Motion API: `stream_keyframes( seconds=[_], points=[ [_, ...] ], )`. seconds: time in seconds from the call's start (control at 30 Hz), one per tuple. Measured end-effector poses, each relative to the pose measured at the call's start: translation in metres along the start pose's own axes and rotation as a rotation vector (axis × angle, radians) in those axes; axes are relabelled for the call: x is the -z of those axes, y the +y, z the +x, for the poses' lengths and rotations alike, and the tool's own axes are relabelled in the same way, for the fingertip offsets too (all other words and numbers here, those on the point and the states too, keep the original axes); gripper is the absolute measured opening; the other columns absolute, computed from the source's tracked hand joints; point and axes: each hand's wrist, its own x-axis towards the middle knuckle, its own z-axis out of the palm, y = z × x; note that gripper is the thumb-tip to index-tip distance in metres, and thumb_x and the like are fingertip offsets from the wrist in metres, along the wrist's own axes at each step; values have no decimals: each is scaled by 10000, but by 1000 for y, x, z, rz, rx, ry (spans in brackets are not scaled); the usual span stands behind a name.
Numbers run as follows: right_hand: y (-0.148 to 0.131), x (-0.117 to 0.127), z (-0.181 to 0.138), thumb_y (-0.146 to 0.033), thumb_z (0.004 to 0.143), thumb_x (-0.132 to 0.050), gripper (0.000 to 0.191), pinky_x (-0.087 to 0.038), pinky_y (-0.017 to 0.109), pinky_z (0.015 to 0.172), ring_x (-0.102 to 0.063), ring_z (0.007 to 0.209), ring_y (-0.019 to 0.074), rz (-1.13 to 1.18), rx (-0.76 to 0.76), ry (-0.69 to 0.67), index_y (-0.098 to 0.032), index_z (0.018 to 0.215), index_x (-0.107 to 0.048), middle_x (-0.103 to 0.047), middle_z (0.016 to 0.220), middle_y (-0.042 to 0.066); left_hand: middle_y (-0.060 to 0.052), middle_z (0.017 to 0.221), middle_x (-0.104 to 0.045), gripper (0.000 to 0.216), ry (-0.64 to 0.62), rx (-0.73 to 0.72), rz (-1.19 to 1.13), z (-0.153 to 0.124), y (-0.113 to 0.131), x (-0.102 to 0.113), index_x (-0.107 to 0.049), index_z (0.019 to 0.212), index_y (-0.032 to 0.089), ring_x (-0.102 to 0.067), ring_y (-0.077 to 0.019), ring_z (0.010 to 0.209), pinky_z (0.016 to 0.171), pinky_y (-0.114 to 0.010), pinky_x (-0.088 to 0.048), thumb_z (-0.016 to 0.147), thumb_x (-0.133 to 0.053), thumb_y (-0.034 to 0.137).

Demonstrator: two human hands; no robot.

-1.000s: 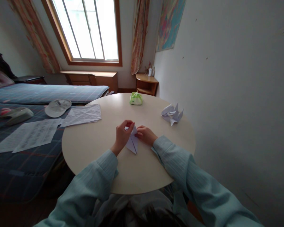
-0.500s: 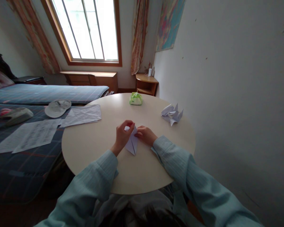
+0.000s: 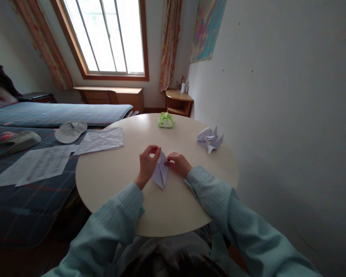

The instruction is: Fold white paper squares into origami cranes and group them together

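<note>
A folded sheet of white paper (image 3: 160, 175) is between my hands over the round table (image 3: 112, 179), with a creased seam down its middle and a pointed end towards me. My left hand (image 3: 148, 161) pinches its upper left part between thumb and index finger. On the opposite side, my right hand (image 3: 178, 162) grips the right edge with its fingertips. Part of the paper's upper end is covered by my left fingers.
Several folded paper pieces (image 3: 210, 139) lie at the table's right. A green tissue pack (image 3: 165, 120) stands at the far edge. Paper sheets (image 3: 102, 140) overlap the left edge, near a light cap (image 3: 70, 132) on the bed (image 3: 46, 215). A wall (image 3: 282, 134) rises on the right.
My left hand has shifted slightly left and up, uncovering more of the paper's upper part. The right hand has barely moved and stays on the right edge.
</note>
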Motion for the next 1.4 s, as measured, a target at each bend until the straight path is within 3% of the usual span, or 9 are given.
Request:
stream_keyframes(
  seconds=[0.33,0.57,0.73,0.93,1.07,1.2,1.3,1.4],
  points=[
    [5,2,2,-219,713,-609,149,-333,200,594,-456,623,96,-13,12,2,-149,586,-573,-534,626,2,-8,677,-606,131,-33,-1,-40,-1,2,0,-556,716,159,-565,-103,638,621,-214,-449,736,-526,285],
    [7,2,1,-240,698,-615,148,-314,202,578,-446,603,99,-62,-105,56,-151,588,-573,-542,626,4,-3,727,-637,313,-176,23,51,0,-1,0,-564,932,188,-594,-127,677,654,-234,-444,640,-639,272],
    [5,1,0,-208,708,-581,128,-304,201,582,-434,621,100,-79,-83,24,-146,601,-546,-534,643,8,12,683,-649,95,-269,-30,175,0,-9,-1,-618,708,187,-578,-123,654,624,-222,-414,672,-605,275],
    [2,0,1,-265,740,-547,197,-300,201,563,-409,575,94,-74,-9,-15,-144,587,-524,-511,599,0,13,616,-627,146,-306,-74,213,-2,-9,-2,-620,648,172,-541,-114,592,583,-216,-397,719,-564,287],
    [2,1,0,-230,769,-497,148,-318,200,583,-477,622,104,-68,-43,-31,-151,681,-587,-586,689,22,-32,818,-650,137,-259,-127,219,-1,-12,-3,-619,831,190,-571,-155,782,735,-271,-425,730,-558,260],
    [5,2,0,-239,773,-466,175,-313,219,563,-526,642,132,-162,-221,0,-152,764,-617,-626,723,46,-94,1046,-576,481,-181,-88,350,-1,-29,-3,-504,1092,182,-527,-207,954,850,-349,-397,638,-649,249],
    [3,4,0,-241,770,-453,192,-309,227,555,-547,664,147,-213,-311,-1,-155,820,-617,-641,763,61,-119,1054,-570,620,-282,33,410,-5,-43,-5,-453,1142,159,-541,-223,945,825,-351,-410,579,-692,265],
    [0,6,0,-245,766,-457,181,-303,230,554,-545,665,149,-250,-359,-15,-166,834,-605,-644,774,62,-123,1085,-573,607,-363,63,429,-8,-49,-6,-455,1134,182,-543,-236,973,820,-335,-407,576,-687,238]
  ],
)
